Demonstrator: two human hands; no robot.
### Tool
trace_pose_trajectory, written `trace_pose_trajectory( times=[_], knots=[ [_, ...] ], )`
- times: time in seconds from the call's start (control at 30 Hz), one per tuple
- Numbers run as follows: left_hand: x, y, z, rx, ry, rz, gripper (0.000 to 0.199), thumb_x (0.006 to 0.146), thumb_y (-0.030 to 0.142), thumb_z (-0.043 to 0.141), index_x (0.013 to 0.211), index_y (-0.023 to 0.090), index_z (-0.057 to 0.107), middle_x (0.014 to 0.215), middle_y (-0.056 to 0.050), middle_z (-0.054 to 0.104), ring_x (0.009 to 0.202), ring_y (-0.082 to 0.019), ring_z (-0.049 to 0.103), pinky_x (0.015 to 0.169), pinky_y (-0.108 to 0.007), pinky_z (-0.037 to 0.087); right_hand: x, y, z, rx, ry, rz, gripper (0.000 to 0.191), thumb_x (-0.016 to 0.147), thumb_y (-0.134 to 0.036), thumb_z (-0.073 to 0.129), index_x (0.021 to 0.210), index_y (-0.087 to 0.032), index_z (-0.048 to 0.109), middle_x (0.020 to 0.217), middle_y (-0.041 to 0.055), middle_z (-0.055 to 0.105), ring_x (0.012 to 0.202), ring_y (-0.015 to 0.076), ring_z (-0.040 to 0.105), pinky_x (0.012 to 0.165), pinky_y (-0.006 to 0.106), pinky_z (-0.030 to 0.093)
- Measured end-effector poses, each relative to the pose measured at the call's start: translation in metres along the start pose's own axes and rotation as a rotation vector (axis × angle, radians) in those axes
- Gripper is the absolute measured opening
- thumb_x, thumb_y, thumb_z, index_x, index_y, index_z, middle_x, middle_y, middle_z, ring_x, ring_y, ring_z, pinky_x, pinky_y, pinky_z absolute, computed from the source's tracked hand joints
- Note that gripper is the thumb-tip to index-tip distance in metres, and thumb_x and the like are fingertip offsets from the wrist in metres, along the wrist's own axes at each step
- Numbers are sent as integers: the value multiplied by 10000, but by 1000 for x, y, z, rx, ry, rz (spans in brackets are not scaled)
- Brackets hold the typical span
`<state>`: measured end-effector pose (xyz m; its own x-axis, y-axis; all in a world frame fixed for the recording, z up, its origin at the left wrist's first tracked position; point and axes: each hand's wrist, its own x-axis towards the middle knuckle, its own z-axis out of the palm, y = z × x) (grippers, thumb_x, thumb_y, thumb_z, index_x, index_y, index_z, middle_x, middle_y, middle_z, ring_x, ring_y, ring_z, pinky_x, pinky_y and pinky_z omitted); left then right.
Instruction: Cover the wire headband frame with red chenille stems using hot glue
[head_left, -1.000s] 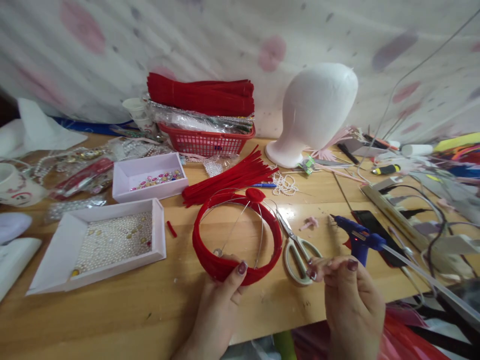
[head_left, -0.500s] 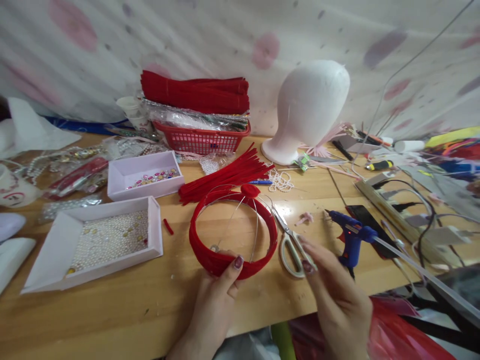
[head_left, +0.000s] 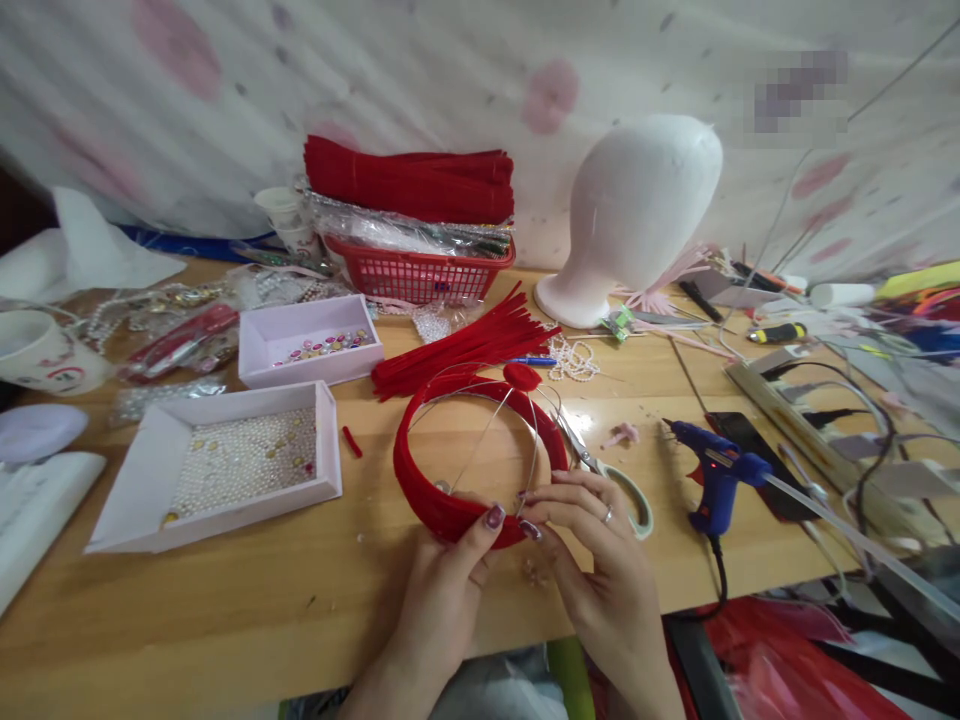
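Note:
A red fuzzy hoop (head_left: 416, 490) with thin wires across it is held upright-tilted above the table's near part. A round red disc (head_left: 522, 376) sits on the wires at its far rim. My left hand (head_left: 439, 595) is closed on the near rim, thumb on top. My right hand (head_left: 604, 555), wearing a ring, pinches the near right rim beside a wire. Scissors (head_left: 630, 488) lie behind my right hand, partly covered by it. A bundle of red fuzzy stems (head_left: 465, 345) lies beyond the hoop. The undersides of my fingers are hidden.
A blue glue gun (head_left: 716, 478) stands at right near a dark phone (head_left: 757, 460) and a power strip (head_left: 810, 430). White boxes of beads (head_left: 330, 450) and gems (head_left: 311, 375) are at left. Behind stand a red basket (head_left: 427, 275) and a white foam head (head_left: 637, 210).
My right hand has moved left from the scissors to the hoop's near rim and pinches there. My left hand keeps its hold. The camera view has shifted slightly left.

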<state>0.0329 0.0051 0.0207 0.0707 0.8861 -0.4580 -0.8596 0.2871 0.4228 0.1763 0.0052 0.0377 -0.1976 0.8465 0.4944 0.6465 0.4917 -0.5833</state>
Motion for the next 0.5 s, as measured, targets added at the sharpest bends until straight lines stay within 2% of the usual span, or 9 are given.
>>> trace_pose_trajectory(
  times=[0.13, 0.3, 0.43, 0.5],
  knots=[
    [1, -1, 0, 19, -27, 11, 282, 560, 268, 989, 727, 201, 772, 748, 22, 791, 687, -133, 747, 697, -205, 617, 1, 1, 0, 20, 7, 20, 210, 945, -117, 637, 1017, -307, 694, 972, -15, 757, 1117, 212, 551, 964, 347, 477],
    [3, -4, 5, 105, -85, 57, 297, 632, 359, 955, 840, 205, 809, 817, -21, 807, 832, -203, 767, 846, -296, 610, -2, 6, -1, 58, 32, 55, 205, 942, -142, 653, 1029, -317, 717, 1019, -3, 746, 1130, 218, 563, 1001, 374, 450],
    [1, 0, 24, 265, -152, 160, 245, 772, 396, 865, 906, 195, 829, 942, -66, 831, 919, -212, 763, 893, -290, 585, 2, 6, -4, 184, 151, 129, 217, 943, -138, 647, 1050, -313, 720, 1021, -2, 730, 1090, 196, 599, 1006, 359, 459],
    [-2, 3, 37, 280, -197, 171, 243, 795, 397, 845, 929, 195, 830, 964, -76, 833, 944, -225, 769, 904, -301, 590, 6, 4, -6, 244, 219, 157, 213, 942, -134, 647, 1041, -306, 724, 1021, -2, 726, 1063, 182, 618, 968, 331, 487]
  ],
)
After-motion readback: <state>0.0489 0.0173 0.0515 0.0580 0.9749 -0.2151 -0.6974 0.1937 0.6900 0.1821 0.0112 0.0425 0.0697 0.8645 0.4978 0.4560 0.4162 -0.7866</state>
